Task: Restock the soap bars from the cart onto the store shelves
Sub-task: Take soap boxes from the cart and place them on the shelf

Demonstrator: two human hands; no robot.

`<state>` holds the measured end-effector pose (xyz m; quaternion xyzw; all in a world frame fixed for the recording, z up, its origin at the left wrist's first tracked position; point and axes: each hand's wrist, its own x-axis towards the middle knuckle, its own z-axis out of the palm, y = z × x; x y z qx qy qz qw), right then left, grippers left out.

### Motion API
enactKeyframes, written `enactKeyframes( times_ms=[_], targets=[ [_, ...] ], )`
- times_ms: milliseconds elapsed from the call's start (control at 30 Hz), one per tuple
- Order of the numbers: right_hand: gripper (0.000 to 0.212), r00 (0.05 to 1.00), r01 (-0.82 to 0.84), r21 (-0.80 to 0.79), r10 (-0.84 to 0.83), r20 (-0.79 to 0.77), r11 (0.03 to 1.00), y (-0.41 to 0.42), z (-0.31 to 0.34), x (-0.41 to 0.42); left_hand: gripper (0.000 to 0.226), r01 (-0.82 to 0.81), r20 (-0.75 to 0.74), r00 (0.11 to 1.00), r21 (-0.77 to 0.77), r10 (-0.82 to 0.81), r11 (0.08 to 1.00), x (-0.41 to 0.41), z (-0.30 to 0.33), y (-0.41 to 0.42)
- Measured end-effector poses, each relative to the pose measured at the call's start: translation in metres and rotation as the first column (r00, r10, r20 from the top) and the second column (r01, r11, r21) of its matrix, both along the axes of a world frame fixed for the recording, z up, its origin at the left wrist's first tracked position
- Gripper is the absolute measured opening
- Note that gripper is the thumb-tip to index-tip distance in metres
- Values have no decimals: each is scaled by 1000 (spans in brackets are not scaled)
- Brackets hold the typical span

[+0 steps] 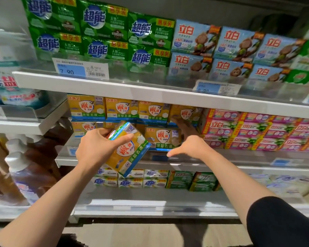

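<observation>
The left hand [96,148] grips a yellow, film-wrapped multi-bar soap pack with a blue-green band [128,148], thumb laid across its printed face and fingers curled round the upper left end behind it. The pack hangs tilted, its lower corner dropping in front of the front lip of the middle white store shelf [221,157]. The right hand [189,146] reaches into that shelf with the thumb held out to the left; its fingers are hidden past the wrist, seemingly against the stacked packs, so I cannot tell whether they are straight or curled.

The pack looks like a rigid brick of several bars, probably fairly heavy for its size, and the glossy wrap is likely slippery. A hold across the short width, thumb on one broad face and fingers on the other, seems the safest; a pinch on the loose film at the ends could slip or tear. It should stand a firm push without damage.

Matching yellow soap packs [161,138] sit two high along the front edge of the same shelf, with a gap in the lower row behind the held pack. To their right lie pink and red soap packs [257,131]. On the shelf above stand green soap packs [103,32] and light blue soap packs [234,43]; below are paler packs, too blurred to describe.
</observation>
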<state>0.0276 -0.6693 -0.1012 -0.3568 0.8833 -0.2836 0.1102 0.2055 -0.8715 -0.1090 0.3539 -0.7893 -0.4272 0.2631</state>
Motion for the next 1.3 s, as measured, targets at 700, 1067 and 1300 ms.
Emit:
enactKeyframes(
  times_ms=[700,1067,1300],
  targets=[
    [26,950,312,-118,-312,17,943,50,-16,-31,96,201,-34,979,15,-200,980,-34,8,23],
    [33,954,276,158,-251,-161,948,61,-28,-22,62,272,-86,962,224,-259,936,-56,37,42],
    [33,979,195,135,-186,-80,971,65,-25,-29,72,169,-123,983,284,-139,944,-84,57,57]
  ],
)
